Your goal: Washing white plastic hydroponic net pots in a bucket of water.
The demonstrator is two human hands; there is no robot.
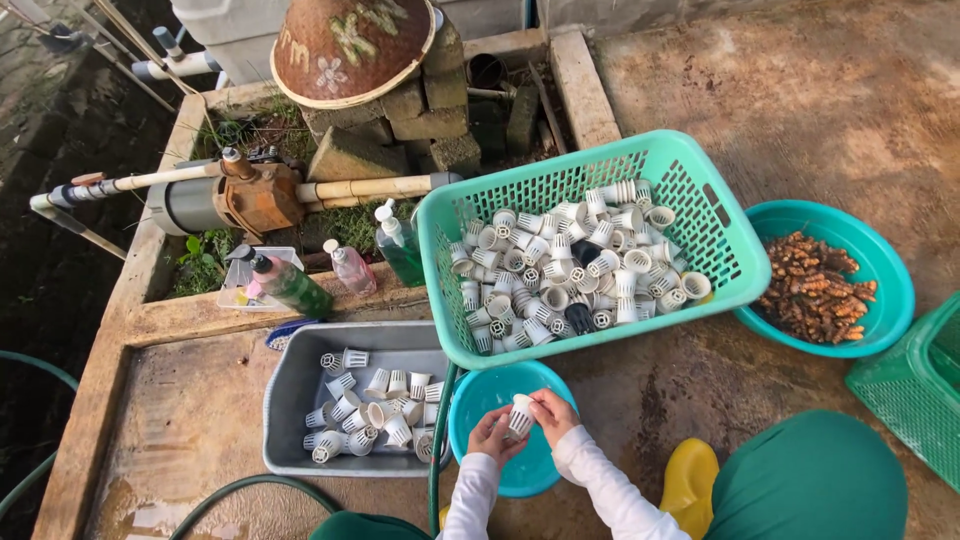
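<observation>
Both my hands hold one small white slotted net cup (519,417) over a round teal bowl (483,398). My left hand (489,437) grips it from the left. On the right side of the cup, my right hand (553,415) has its fingers closed on the rim. Both arms wear white sleeves. A grey rectangular tub (290,385) to the left contains several of the same white cups. Just beyond my hands, a green plastic basket (700,190) is heaped with many more of them.
A teal bowl (890,270) of brown root pieces sits at the right, beside another green basket (915,390). Soap bottles (290,283) stand on a concrete ledge. Behind are a rusty pump (255,195), pipes, bricks and a woven hat (350,45). A green hose (437,440) and my yellow boot (687,480) are near.
</observation>
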